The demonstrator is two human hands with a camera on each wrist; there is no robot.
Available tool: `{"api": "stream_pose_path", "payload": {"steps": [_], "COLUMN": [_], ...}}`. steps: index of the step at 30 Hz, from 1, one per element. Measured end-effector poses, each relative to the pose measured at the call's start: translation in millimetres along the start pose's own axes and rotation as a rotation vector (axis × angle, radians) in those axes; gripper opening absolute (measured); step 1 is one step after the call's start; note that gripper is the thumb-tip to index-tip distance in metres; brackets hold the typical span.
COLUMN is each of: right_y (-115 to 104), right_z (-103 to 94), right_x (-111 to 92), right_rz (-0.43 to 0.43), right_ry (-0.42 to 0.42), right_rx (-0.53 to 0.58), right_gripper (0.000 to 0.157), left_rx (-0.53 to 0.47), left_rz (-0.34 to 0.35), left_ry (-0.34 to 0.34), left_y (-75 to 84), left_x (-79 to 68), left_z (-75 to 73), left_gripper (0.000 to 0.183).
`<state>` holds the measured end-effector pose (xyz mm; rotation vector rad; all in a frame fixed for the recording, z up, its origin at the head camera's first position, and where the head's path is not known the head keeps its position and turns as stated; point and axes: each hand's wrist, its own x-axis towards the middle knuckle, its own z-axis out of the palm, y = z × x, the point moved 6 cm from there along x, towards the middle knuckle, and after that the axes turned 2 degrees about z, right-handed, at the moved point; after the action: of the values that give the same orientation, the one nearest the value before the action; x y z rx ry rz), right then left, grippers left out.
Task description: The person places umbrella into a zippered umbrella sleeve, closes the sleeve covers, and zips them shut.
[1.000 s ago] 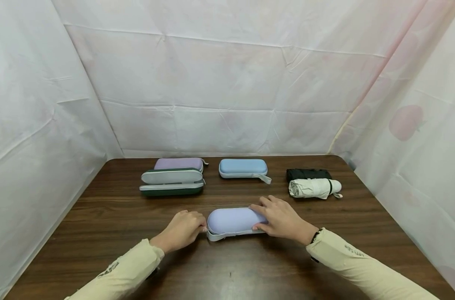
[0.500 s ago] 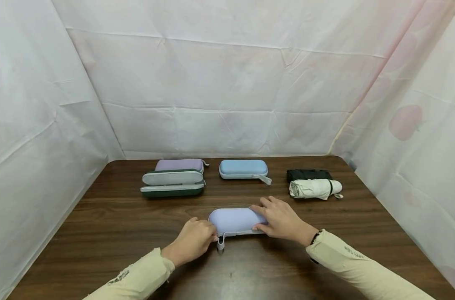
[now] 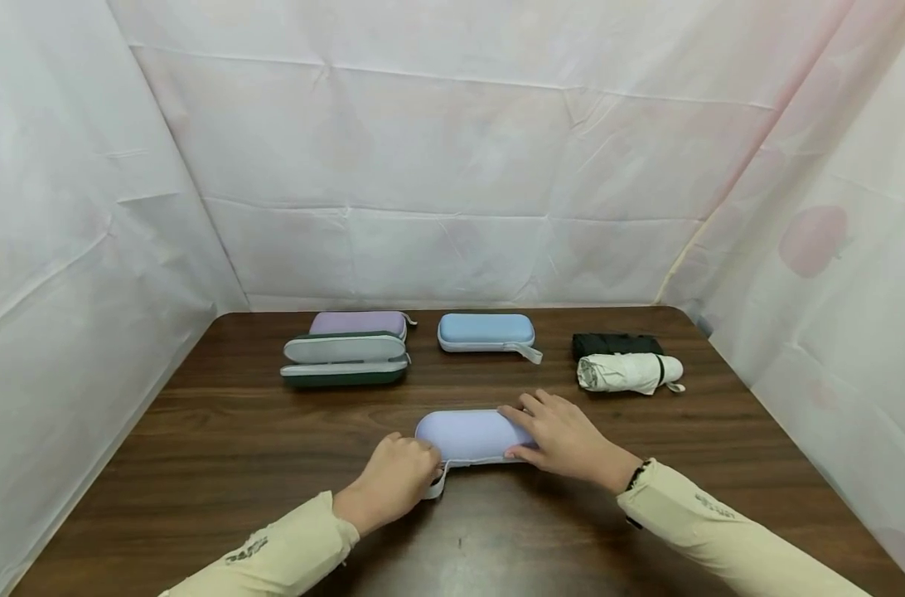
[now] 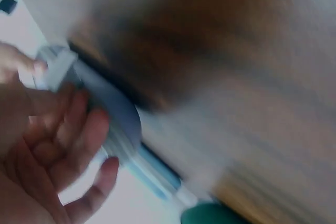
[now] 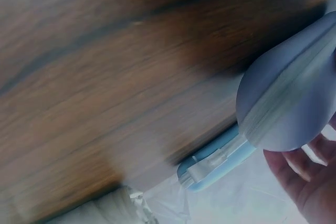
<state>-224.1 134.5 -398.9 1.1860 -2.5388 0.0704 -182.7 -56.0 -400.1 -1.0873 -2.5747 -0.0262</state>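
Observation:
A lavender hard-shell zip case (image 3: 463, 434) lies on the table in front of the person, with a pale wrist strap (image 3: 435, 487) hanging at its front left corner. My left hand (image 3: 399, 481) pinches at the zipper edge beside that strap; the fingers hide the pull itself. Over the case's right end, my right hand (image 3: 560, 438) grips with the thumb in front and fingers on top. The left wrist view is blurred but shows curled fingers by the strap (image 4: 62, 69). In the right wrist view the case's rounded end (image 5: 286, 93) shows its zipper band.
Behind on the left, an open dark green case (image 3: 344, 375) stands before a purple case (image 3: 358, 322). A light blue case (image 3: 486, 329) lies at the back middle. To the right are a folded white umbrella (image 3: 624, 373) and a black folded item (image 3: 615, 344).
My left hand has moved right from the case's left end to its front left corner, and the strap has shifted with it. My right hand keeps its hold.

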Motion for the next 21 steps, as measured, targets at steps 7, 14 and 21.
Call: {"api": "stream_pose_path", "payload": {"steps": [7, 14, 21], "right_y": [16, 28, 38], "right_z": [3.1, 6.0, 9.3], "right_x": [-25, -41, -37], "right_rz": [0.1, 0.206, 0.206], "right_ry": [-0.156, -0.142, -0.082], "right_rx": [0.226, 0.433, 0.537], "right_gripper": [0.073, 0.077, 0.074], "left_rx": [-0.21, -0.48, -0.545], "left_rz": [-0.155, -0.181, -0.132], "left_ry": [-0.051, -0.14, -0.12], "left_y": [-38.8, -50.8, -49.0], "left_x": [-1.7, -4.2, 1.2], "left_z": [0.2, 17.5, 21.3], "left_gripper": [0.035, 0.06, 0.057]}}
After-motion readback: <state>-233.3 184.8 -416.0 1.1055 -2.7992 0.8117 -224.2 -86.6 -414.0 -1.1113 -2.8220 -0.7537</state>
